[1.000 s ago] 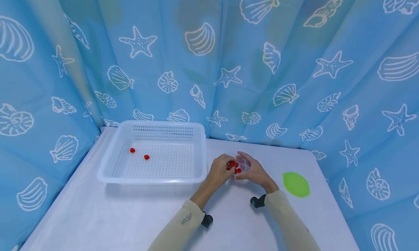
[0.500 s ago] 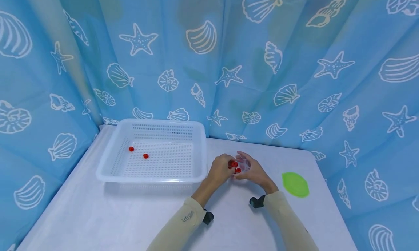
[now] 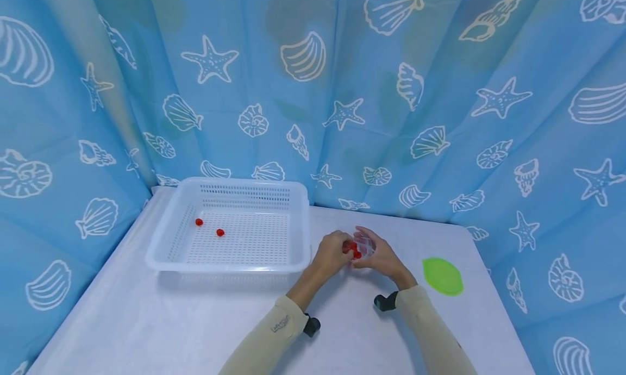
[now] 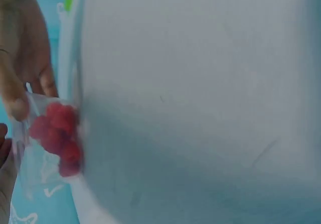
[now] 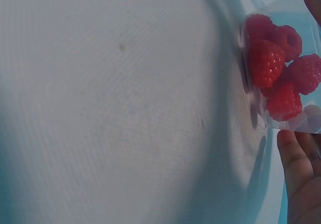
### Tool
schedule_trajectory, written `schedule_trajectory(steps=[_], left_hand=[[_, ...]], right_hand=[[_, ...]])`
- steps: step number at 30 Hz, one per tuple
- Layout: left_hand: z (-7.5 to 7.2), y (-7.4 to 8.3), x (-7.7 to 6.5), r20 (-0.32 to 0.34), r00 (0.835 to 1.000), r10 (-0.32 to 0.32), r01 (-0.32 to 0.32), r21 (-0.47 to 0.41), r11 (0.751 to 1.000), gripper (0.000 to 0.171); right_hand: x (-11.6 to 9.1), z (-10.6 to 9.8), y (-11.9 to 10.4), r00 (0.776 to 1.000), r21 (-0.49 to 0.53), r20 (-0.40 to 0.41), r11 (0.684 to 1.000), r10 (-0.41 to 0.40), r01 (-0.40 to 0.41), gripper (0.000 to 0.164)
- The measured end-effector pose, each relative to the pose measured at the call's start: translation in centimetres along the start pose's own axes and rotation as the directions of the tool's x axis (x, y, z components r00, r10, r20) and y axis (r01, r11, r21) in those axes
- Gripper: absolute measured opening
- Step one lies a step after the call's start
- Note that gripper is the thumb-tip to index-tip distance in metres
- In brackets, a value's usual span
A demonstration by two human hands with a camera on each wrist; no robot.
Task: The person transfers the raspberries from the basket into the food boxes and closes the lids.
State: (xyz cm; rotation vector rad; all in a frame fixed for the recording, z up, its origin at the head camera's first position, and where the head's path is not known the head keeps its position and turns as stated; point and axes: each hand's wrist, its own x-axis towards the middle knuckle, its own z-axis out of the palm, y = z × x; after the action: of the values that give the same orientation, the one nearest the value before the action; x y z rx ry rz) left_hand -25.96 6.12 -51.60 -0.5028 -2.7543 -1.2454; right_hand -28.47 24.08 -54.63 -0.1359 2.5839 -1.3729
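Both hands hold a small clear plastic container (image 3: 367, 248) just above the white table, right of the basket. Several raspberries (image 5: 267, 63) lie bunched together inside it. My left hand (image 3: 330, 254) grips its left side with curled fingers; their tips are partly hidden in the head view. On the other side, my right hand (image 3: 383, 260) clasps the container, thumb in front and fingers behind. In the left wrist view, the right thumb (image 4: 18, 108) presses on the clear wall beside the raspberries (image 4: 60, 136).
A white perforated basket (image 3: 227, 268) stands at the left back of the table (image 3: 195, 326), with two raspberries (image 3: 220, 232) on its floor. A flat lime-green, lemon-shaped piece (image 3: 442, 276) lies to the right. Behind hangs a blue seashell-patterned curtain (image 3: 303, 108).
The raspberries inside the container have shifted slightly to the right and bunched closer together. Both hands stay in nearly the same place; the head view has moved a little.
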Motion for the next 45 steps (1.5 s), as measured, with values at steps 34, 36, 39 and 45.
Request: schedule_trajectory(steps=[34, 36, 39, 45], left_hand=[[-23.4, -1.7, -2.1, -0.218, 0.976, 0.029, -0.086, -0.257, 0.963, 0.020], [-24.3, -2.3, -1.4, -0.209, 0.978, 0.017, -0.070, -0.248, 0.966, 0.020], [-25.4, -3.6, -0.2, -0.203, 0.979, -0.005, -0.041, -0.221, 0.974, 0.020], [-26.8, -6.9, 1.1, -0.143, 0.982, -0.124, 0.094, -0.202, 0.975, 0.023]], right_hand=[[0.2, -0.2, 0.0, 0.999, 0.016, 0.034, 1.000, -0.022, 0.022, 0.111], [0.1, -0.2, 0.0, 0.999, 0.014, 0.028, 1.000, -0.018, 0.018, 0.111], [0.1, -0.2, -0.1, 1.000, 0.017, 0.026, 1.000, -0.015, 0.015, 0.112], [0.3, 0.1, -0.4, 0.999, 0.022, 0.026, 0.999, -0.024, 0.023, 0.112]])
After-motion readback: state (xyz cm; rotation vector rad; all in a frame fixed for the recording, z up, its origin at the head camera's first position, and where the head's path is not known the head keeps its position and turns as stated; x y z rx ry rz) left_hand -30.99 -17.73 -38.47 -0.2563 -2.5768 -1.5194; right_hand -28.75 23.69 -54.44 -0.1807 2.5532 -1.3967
